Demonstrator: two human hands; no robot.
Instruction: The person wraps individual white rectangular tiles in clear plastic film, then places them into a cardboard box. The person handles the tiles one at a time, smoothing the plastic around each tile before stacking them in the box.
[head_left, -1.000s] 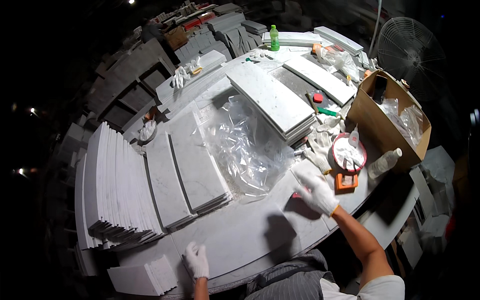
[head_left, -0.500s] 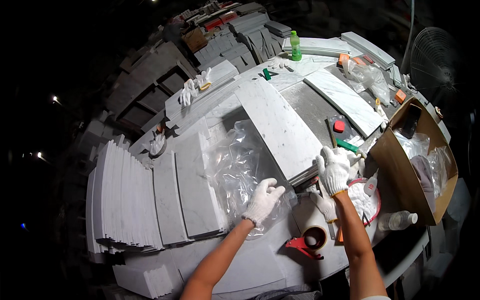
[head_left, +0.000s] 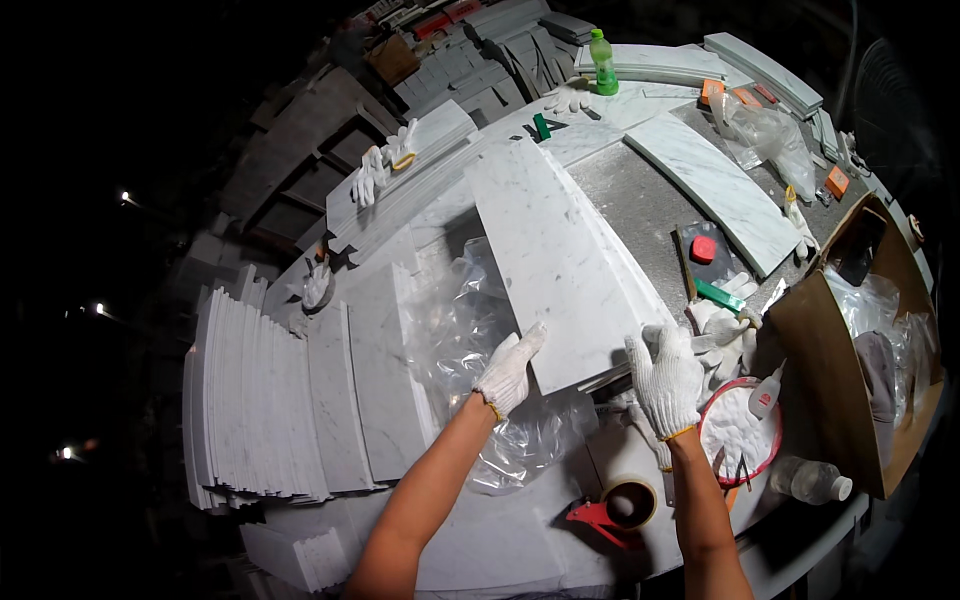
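My gloved left hand (head_left: pixel 508 374) is closed on the left edge of a long white marble tile (head_left: pixel 555 270), thumb on its top face near the front corner. At the opposite edge, my gloved right hand (head_left: pixel 666 388) grips the same tile near its front right corner. The tile lies turned over other white tiles (head_left: pixel 612 242), whose right edges show from beneath it. To the left, crumpled clear plastic sheeting (head_left: pixel 455 335) spreads beside the stack and under my left wrist. Loose white gloves (head_left: pixel 728 338) lie just right of my right hand.
A red-rimmed bowl of white powder (head_left: pixel 742 430), a clear bottle (head_left: pixel 808 480) and a tape dispenser (head_left: pixel 610 520) stand near the front. An open cardboard box (head_left: pixel 840 350) is at the right. Upright tiles (head_left: pixel 255 400) form a row on the left; a green bottle (head_left: pixel 604 65) stands far back.
My left hand has moved up and taken hold of the tile's left edge. The top tile has shifted left and turned off the stack below. My right hand has moved slightly down.
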